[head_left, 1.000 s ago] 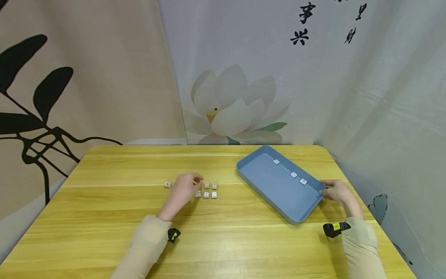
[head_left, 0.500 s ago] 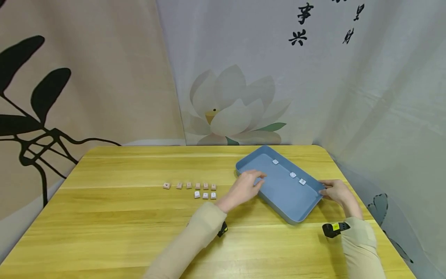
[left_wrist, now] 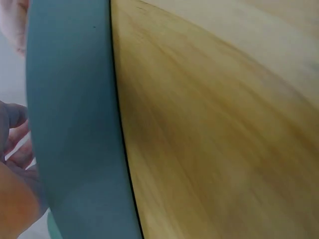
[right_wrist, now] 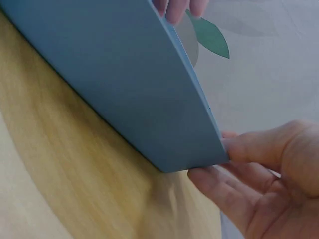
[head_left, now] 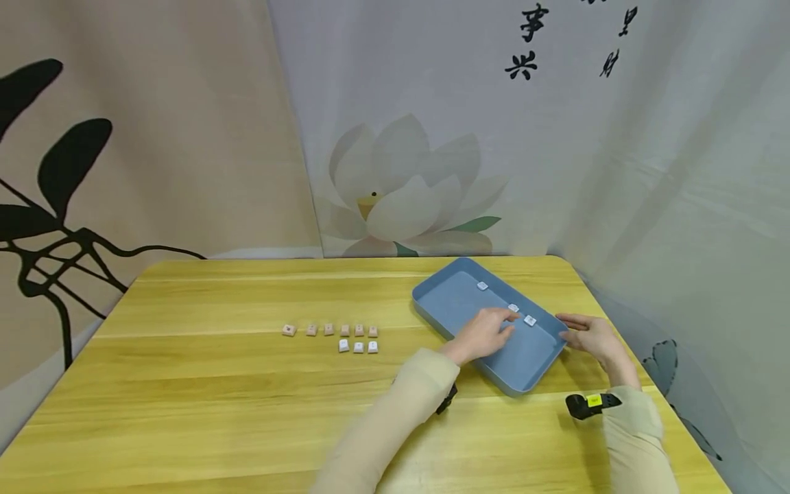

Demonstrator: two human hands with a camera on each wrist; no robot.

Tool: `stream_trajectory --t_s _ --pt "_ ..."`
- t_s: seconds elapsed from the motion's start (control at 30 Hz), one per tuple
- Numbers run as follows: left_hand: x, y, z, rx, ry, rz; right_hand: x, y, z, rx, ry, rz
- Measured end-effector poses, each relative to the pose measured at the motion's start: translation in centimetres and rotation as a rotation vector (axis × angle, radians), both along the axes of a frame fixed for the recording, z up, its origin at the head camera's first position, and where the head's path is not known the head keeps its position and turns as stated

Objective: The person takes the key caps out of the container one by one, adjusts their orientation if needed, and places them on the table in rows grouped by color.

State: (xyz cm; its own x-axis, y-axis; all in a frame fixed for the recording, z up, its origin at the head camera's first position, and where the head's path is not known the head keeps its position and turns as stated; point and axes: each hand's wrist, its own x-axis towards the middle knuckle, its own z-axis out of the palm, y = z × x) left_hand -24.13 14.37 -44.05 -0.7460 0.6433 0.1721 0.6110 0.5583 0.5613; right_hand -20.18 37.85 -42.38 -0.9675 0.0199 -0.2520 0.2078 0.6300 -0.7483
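Observation:
A shallow blue-grey tray [head_left: 453,291] lies slanted at the right of the table, with three white keycaps [head_left: 529,320] along its far side. My left hand [head_left: 481,334] reaches over the tray's near wall, thumb and fingertips bent toward those keycaps; I cannot tell whether a small piece is between them. In the left wrist view the tray wall partly hides this hand. My right hand [head_left: 594,341] holds the tray's right corner, thumb at the rim [right_wrist: 212,117] and fingers beneath in the right wrist view.
Left of the tray, a row of several pinkish keycaps [head_left: 329,330] lies on the wooden table [head_left: 216,391]. Three white keycaps [head_left: 358,348] sit in a shorter row just in front. A printed curtain [head_left: 407,123] hangs behind the table's far edge.
My left hand has moved right from the keycap rows to over the tray, uncovering the pinkish row. My right hand stays at the tray's corner. The head view has shifted slightly.

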Motion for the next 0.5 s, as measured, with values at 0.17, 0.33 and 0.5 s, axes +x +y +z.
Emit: stream_trajectory --t_s 0.17,0.33,0.5 --pt "-0.3 1.4 -0.5 -0.078 0.017 -0.02 -0.4 0.1 -0.5 -0.022 0.072 -0.024" --pt "-0.5 2.5 -1.0 -0.159 0.029 -0.031 -0.8 -0.2 -0.9 0.001 0.1 -0.044" --pt "-0.8 3.3 -1.5 -0.278 0.065 -0.041 -1.2 -0.5 -1.7 0.0 0.065 -0.061"
